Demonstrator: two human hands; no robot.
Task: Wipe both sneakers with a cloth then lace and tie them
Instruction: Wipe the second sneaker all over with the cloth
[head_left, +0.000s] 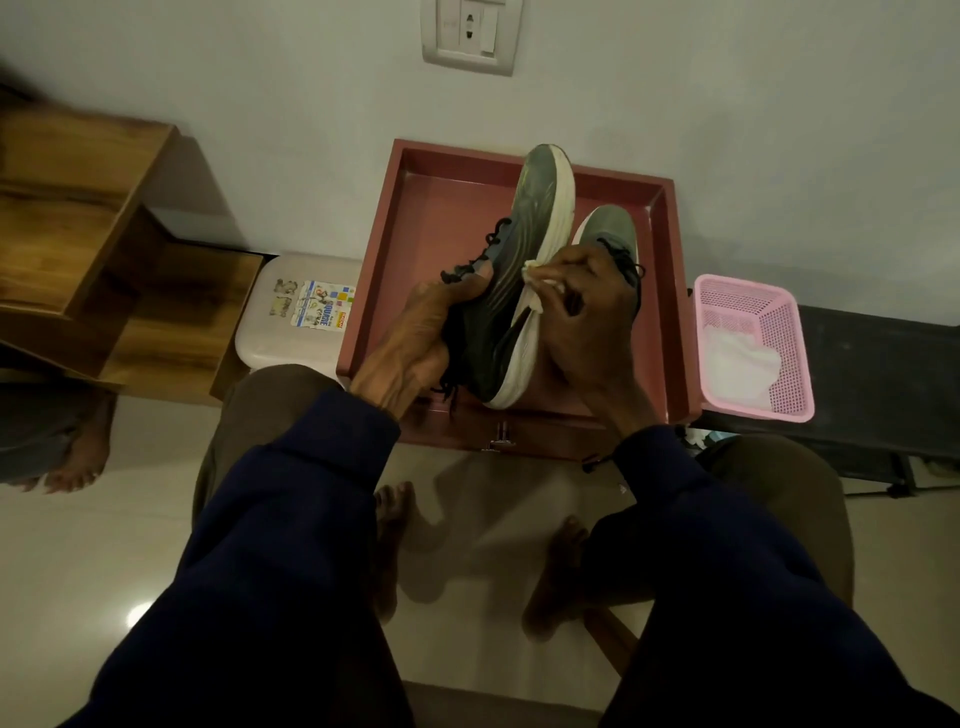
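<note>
Left grip (415, 338): I clasp first sneaker (519, 244).
Right grip (592, 317): pinching cloth (537, 285) against its sole.
Remaining, I judge: second sneaker (608, 231), lacing, tying.

Prob. grey sneaker (496, 317) — pink basket (777, 338).

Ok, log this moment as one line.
phase: wiping | left hand grips first sneaker | right hand pinches cloth against its sole | second sneaker in tray

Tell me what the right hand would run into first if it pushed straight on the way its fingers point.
The right hand pinches the cloth, fingers pointing left at the held sneaker. It would press the cloth into that sneaker's white sole at once; they appear to touch, though depth is unclear.
</note>
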